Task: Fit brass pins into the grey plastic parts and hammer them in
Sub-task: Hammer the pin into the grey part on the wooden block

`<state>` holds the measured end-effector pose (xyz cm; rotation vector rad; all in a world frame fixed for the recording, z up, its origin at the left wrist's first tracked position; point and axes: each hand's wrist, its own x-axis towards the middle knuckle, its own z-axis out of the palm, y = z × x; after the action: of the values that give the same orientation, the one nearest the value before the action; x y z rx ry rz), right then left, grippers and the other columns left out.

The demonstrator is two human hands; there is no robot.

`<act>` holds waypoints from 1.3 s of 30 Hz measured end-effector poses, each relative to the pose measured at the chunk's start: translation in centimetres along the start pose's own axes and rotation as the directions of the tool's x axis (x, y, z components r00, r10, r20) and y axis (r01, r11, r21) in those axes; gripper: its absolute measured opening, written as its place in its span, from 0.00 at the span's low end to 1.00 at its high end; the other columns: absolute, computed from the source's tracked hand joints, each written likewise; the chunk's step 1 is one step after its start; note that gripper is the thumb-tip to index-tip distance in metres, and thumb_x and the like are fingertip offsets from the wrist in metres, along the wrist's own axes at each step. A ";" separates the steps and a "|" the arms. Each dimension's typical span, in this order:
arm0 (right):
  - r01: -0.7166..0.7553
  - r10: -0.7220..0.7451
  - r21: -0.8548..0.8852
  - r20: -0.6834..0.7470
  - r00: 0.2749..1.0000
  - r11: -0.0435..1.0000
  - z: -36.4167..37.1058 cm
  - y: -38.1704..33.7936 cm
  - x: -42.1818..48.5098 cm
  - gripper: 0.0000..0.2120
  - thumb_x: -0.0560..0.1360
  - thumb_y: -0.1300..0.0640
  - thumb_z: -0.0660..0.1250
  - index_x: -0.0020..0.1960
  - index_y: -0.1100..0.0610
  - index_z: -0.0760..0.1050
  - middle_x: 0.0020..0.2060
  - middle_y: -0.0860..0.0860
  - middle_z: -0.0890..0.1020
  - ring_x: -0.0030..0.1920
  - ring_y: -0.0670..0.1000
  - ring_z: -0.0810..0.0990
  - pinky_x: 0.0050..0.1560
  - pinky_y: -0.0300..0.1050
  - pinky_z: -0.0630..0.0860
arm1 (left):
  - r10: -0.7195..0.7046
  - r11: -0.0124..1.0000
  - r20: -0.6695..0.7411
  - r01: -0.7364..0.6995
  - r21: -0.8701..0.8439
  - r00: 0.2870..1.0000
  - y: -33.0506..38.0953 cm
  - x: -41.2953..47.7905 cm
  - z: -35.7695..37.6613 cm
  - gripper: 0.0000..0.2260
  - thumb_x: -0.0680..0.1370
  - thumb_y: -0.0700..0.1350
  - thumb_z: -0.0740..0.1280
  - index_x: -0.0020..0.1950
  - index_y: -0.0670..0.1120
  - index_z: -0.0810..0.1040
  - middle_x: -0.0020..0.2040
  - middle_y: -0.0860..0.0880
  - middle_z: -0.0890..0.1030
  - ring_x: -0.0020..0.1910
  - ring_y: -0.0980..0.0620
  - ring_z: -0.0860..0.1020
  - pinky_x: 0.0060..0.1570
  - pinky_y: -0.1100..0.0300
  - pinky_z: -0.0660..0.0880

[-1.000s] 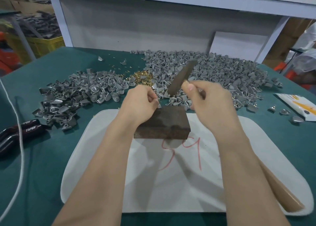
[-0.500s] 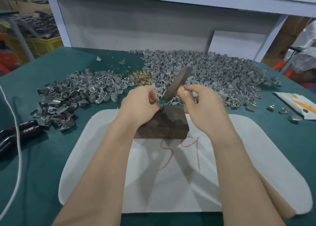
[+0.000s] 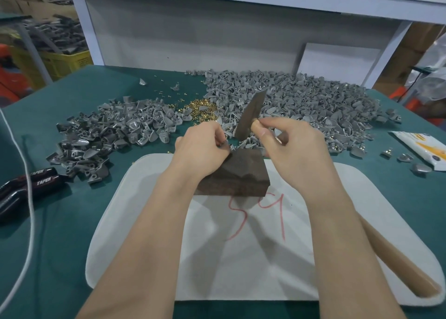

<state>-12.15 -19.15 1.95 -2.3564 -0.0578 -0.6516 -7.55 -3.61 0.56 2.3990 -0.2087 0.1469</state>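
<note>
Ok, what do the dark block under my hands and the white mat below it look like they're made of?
Dark brown rectangular block: probably wood, matt, with streaky lighter and darker grain-like patches. White rounded-corner mat: likely felt or a similar soft fabric, matt and fuzzy at the thick edge, with red marker strokes on it; foam cannot be ruled out.

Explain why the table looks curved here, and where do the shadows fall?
Head view: the wide-angle lens bows the edges of the green cloth-covered table; soft shadows of both forearms fall on the white felt mat between them; the heap of grey plastic parts at left shows small glints; lighting is even, without harsh glare.
</note>
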 end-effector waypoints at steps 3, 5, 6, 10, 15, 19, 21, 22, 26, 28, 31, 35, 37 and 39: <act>0.004 -0.001 -0.048 0.070 0.998 0.999 0.4 0.0 -0.2 0.11 0.77 0.44 0.63 0.54 0.45 0.81 0.28 0.40 0.75 0.32 0.44 0.68 0.35 0.38 0.65 | 0.004 1.000 -0.009 -0.004 -0.002 1.000 0.2 -0.1 0.1 0.11 0.73 0.42 0.68 0.35 0.53 0.70 0.37 0.57 0.76 0.50 0.47 0.78 0.59 0.49 0.73; 0.000 0.005 -0.061 0.093 0.996 0.998 0.7 0.0 -0.3 0.10 0.77 0.44 0.63 0.53 0.44 0.81 0.21 0.39 0.70 0.29 0.44 0.66 0.31 0.39 0.64 | 0.000 1.000 -0.019 0.000 -0.016 1.000 0.2 -0.1 0.1 0.10 0.72 0.42 0.69 0.35 0.53 0.71 0.37 0.57 0.77 0.49 0.47 0.78 0.58 0.49 0.73; -0.004 0.009 -0.052 0.087 0.996 0.999 0.7 0.0 -0.2 0.10 0.77 0.44 0.63 0.53 0.44 0.81 0.20 0.39 0.69 0.29 0.44 0.66 0.32 0.40 0.65 | -0.002 1.000 -0.019 0.001 -0.023 1.000 0.2 -0.1 0.1 0.10 0.72 0.42 0.69 0.35 0.53 0.71 0.37 0.56 0.77 0.49 0.47 0.78 0.59 0.49 0.73; 0.005 -0.005 0.021 0.006 1.000 1.000 0.2 0.0 -0.1 0.10 0.77 0.46 0.63 0.53 0.46 0.82 0.23 0.37 0.70 0.36 0.42 0.76 0.39 0.30 0.67 | -0.013 0.999 -0.008 0.013 -0.041 1.000 0.2 -0.1 0.3 0.10 0.73 0.43 0.69 0.36 0.53 0.71 0.37 0.57 0.77 0.50 0.47 0.78 0.59 0.49 0.72; 0.006 -0.004 -0.022 0.077 0.997 1.000 0.5 -0.3 -0.2 0.11 0.78 0.46 0.63 0.54 0.46 0.81 0.32 0.42 0.78 0.35 0.43 0.73 0.39 0.37 0.65 | -0.016 0.999 -0.021 0.015 -0.038 1.000 0.2 0.0 0.2 0.08 0.72 0.43 0.70 0.38 0.52 0.73 0.37 0.54 0.77 0.50 0.46 0.79 0.58 0.49 0.73; -0.008 0.012 -0.049 0.071 0.997 0.999 0.3 -0.4 -0.2 0.11 0.78 0.45 0.62 0.54 0.45 0.81 0.35 0.44 0.81 0.41 0.49 0.75 0.41 0.41 0.68 | -0.010 0.999 -0.031 0.008 -0.045 0.999 0.4 -0.2 0.3 0.05 0.72 0.43 0.70 0.40 0.51 0.75 0.41 0.51 0.80 0.51 0.46 0.79 0.58 0.50 0.74; 0.007 -0.001 -0.074 0.074 0.997 0.997 0.4 -0.4 -0.4 0.11 0.78 0.45 0.62 0.55 0.45 0.80 0.33 0.45 0.79 0.40 0.50 0.74 0.40 0.41 0.68 | -0.013 0.998 -0.049 0.010 -0.062 0.999 0.5 -0.3 0.4 0.05 0.71 0.43 0.70 0.39 0.51 0.75 0.40 0.51 0.80 0.50 0.46 0.79 0.57 0.50 0.74; 0.021 -0.012 -0.101 0.092 0.996 0.995 0.5 -0.5 -0.6 0.11 0.78 0.45 0.62 0.55 0.45 0.80 0.33 0.45 0.78 0.39 0.50 0.74 0.40 0.41 0.68 | -0.012 0.998 -0.062 0.007 -0.068 0.998 0.6 -0.3 0.4 0.06 0.71 0.42 0.70 0.38 0.51 0.75 0.39 0.51 0.80 0.49 0.46 0.79 0.56 0.50 0.74; 0.016 -0.008 -0.080 0.099 0.995 0.997 0.6 -0.4 -0.7 0.11 0.78 0.46 0.62 0.55 0.46 0.80 0.37 0.44 0.81 0.43 0.51 0.76 0.45 0.42 0.70 | -0.018 0.997 -0.066 0.014 -0.073 0.998 0.5 -0.4 0.5 0.07 0.71 0.41 0.69 0.36 0.52 0.74 0.40 0.50 0.81 0.48 0.46 0.79 0.54 0.50 0.76; -0.005 0.006 -0.028 0.029 1.000 1.000 0.3 -0.2 -0.3 0.11 0.79 0.46 0.61 0.55 0.46 0.80 0.37 0.42 0.81 0.43 0.48 0.77 0.45 0.42 0.70 | -0.027 0.997 -0.053 0.022 -0.077 0.998 0.4 -0.3 0.5 0.07 0.72 0.42 0.69 0.38 0.52 0.74 0.41 0.50 0.81 0.49 0.46 0.79 0.54 0.50 0.76; -0.021 0.021 0.018 -0.017 1.000 1.000 0.1 0.2 -0.1 0.12 0.79 0.47 0.61 0.57 0.48 0.80 0.29 0.38 0.73 0.37 0.43 0.71 0.40 0.35 0.64 | -0.038 0.997 -0.016 0.036 -0.075 0.999 0.0 -0.1 0.2 0.09 0.74 0.44 0.70 0.37 0.53 0.73 0.42 0.52 0.80 0.50 0.46 0.79 0.56 0.50 0.75; -0.097 0.096 0.052 0.027 0.995 0.994 -0.3 0.5 0.1 0.13 0.79 0.45 0.61 0.57 0.47 0.80 0.35 0.43 0.80 0.44 0.47 0.80 0.43 0.38 0.68 | -0.055 0.998 0.035 0.057 -0.042 0.998 -0.3 0.0 -0.3 0.11 0.74 0.47 0.71 0.36 0.53 0.71 0.39 0.56 0.77 0.51 0.48 0.78 0.59 0.49 0.73; -0.131 0.129 0.047 0.046 0.991 0.990 -0.4 0.6 0.2 0.14 0.78 0.43 0.60 0.57 0.47 0.79 0.38 0.46 0.82 0.43 0.51 0.80 0.46 0.42 0.73 | -0.044 0.999 0.060 0.046 -0.017 0.997 -0.3 0.0 -0.4 0.11 0.75 0.47 0.71 0.35 0.53 0.71 0.40 0.55 0.78 0.52 0.47 0.78 0.60 0.49 0.72; -0.164 0.161 0.039 0.077 0.984 0.986 -0.3 0.8 0.3 0.14 0.78 0.43 0.60 0.51 0.51 0.78 0.41 0.52 0.83 0.42 0.56 0.80 0.49 0.51 0.77 | -0.035 0.999 0.084 0.034 0.012 0.996 -0.3 -0.1 -0.5 0.11 0.75 0.47 0.70 0.35 0.53 0.71 0.42 0.53 0.80 0.52 0.47 0.78 0.61 0.48 0.72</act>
<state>-11.82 -19.97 1.77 -2.3122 0.0862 -0.4794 -7.59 -3.05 0.67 2.4205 -0.2060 0.0311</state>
